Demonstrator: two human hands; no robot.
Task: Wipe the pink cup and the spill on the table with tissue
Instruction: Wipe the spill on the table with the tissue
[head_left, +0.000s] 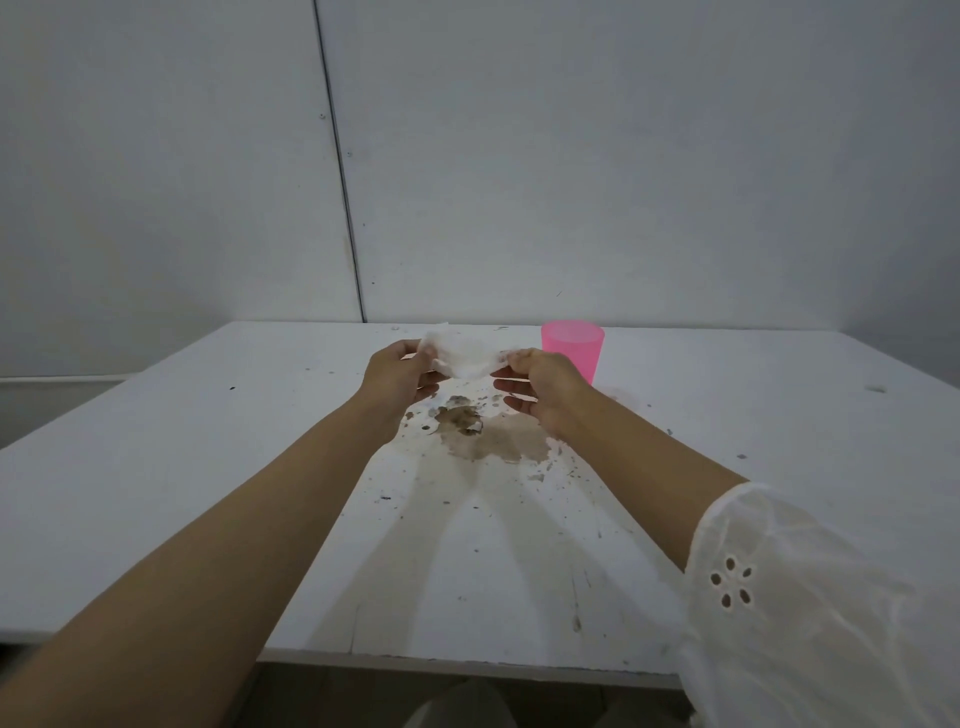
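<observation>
A white tissue (464, 355) is stretched between my two hands above the table. My left hand (397, 375) pinches its left end and my right hand (537, 387) pinches its right end, which looks slightly stained. The pink cup (574, 348) stands upright just behind and to the right of my right hand, which covers its lower left side. A brown spill (480, 434) with dark specks lies on the white table (208, 467) directly below and in front of my hands.
The table's near edge (467, 660) runs across the bottom of the view. Small dark flecks are scattered around the spill. A grey wall (571, 156) stands right behind the table's far edge. My right arm wears a loose white sleeve (810, 608).
</observation>
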